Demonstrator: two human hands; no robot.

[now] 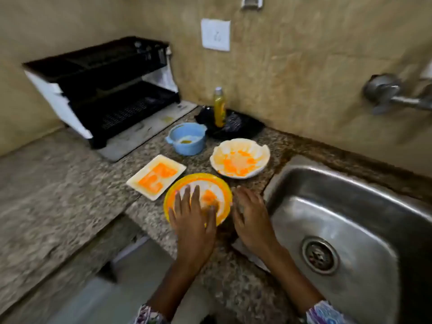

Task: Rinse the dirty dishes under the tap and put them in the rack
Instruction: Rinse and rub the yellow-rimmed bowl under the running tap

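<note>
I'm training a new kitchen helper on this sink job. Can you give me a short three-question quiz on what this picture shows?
1. True or false: the dish rack already holds rinsed dishes.
2. Which dish does the left hand lie on? A) blue pot B) yellow-rimmed plate C) rectangular dish
3. Fill in: the sink lies to the person's ____.

Key:
1. False; no dishes show in it.
2. B; the right hand rests on the counter beside that plate.
3. Right.
</note>
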